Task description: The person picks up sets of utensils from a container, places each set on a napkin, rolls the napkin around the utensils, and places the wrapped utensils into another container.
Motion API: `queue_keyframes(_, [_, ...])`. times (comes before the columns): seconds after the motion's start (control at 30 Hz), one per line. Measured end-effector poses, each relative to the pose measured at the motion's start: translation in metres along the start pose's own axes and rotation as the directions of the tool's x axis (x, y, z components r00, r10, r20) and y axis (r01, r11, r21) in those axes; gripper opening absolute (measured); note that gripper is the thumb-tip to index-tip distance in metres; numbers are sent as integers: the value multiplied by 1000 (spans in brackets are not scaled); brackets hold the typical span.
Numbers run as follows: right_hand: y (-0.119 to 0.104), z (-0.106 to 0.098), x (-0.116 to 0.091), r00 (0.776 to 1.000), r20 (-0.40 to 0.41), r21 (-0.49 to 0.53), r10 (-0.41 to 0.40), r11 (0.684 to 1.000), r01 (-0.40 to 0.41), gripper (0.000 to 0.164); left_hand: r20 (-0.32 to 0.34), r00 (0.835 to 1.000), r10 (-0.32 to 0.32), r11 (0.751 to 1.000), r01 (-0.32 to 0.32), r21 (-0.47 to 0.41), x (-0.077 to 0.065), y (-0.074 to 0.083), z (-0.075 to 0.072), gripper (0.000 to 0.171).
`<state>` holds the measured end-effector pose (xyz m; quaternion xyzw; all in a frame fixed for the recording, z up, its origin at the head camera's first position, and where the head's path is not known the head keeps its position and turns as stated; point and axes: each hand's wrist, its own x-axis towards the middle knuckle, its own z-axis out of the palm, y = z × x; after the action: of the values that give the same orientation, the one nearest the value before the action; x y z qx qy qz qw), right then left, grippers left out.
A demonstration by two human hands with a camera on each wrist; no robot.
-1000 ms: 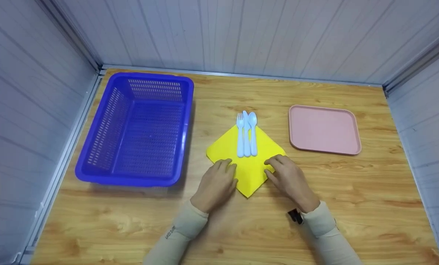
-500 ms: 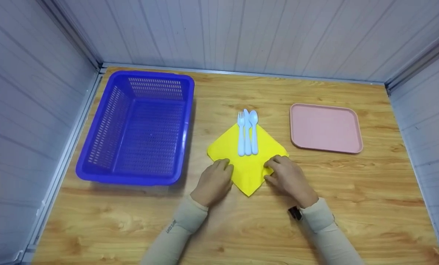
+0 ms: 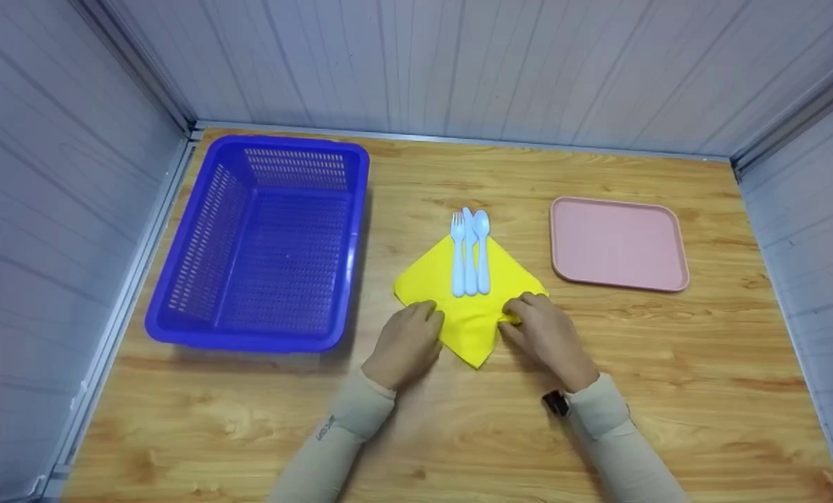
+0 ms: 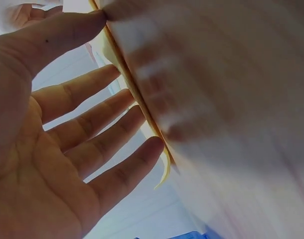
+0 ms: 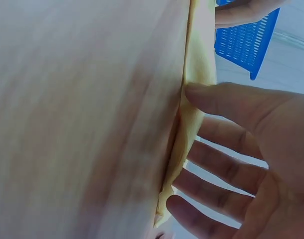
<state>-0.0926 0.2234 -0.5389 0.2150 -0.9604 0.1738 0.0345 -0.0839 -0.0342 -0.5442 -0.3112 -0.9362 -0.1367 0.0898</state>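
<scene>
A yellow napkin (image 3: pixel 434 276) lies on the table with one corner toward me. A light blue fork (image 3: pixel 458 262), knife (image 3: pixel 469 269) and spoon (image 3: pixel 483 258) lie side by side across its upper part. My left hand (image 3: pixel 406 346) rests its fingertips on the napkin's left edge; the left wrist view shows those fingers spread and fairly straight. At the right edge my right hand (image 3: pixel 546 339) pinches the cloth, which bunches up between thumb and fingers. In the right wrist view the napkin's edge (image 5: pixel 192 114) rises in folds by the thumb.
A blue plastic basket (image 3: pixel 350 265) with slotted sides stands at the left. On the right lies a pink rectangular tray (image 3: pixel 616 244). Pale panel walls (image 3: pixel 416 70) enclose the wooden table (image 3: pixel 668 363) at the back and both sides.
My right hand's thumb and fingers have closed on the napkin's right edge, gathering it inward. The near corner has shifted slightly right and away from me. The left hand has barely moved.
</scene>
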Motion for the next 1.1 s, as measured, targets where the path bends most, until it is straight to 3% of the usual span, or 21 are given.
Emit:
queue_keyframes(0.17, [3, -8, 10, 997, 54, 22, 48, 999, -49, 19, -7, 1000, -30, 1000, 30, 7, 5, -1, 0, 12])
queue_keyframes(0.33, [8, -11, 13, 999, 26, 79, 42, 996, -44, 20, -20, 998, -59, 998, 59, 30, 15, -7, -1, 13])
queue_keyframes(0.5, [17, -11, 8, 998, 51, 149, -41, 988, 33, 29, -65, 996, -57, 998, 59, 27, 25, -16, -1, 14])
queue_keyframes(0.7, [27, -13, 4, 980, 102, 185, -168, 972, 148, 65, -56, 993, -107, 993, 104, -49, 30, -24, -2, 20])
queue_keyframes(0.83, [31, -10, 13, 989, 43, 126, -143, 983, 137, 45, -39, 989, -141, 987, 137, -83, 35, -28, -3, 22])
queue_keyframes(0.97, [34, -12, 25, 999, 26, 150, -23, 988, 19, 19, 13, 983, -183, 977, 183, -112, 42, -32, -4, 22])
queue_keyframes(1.1, [37, -14, 35, 995, 65, 204, 74, 975, -86, 15, 100, 958, -269, 950, 281, -138, 49, -34, -4, 23])
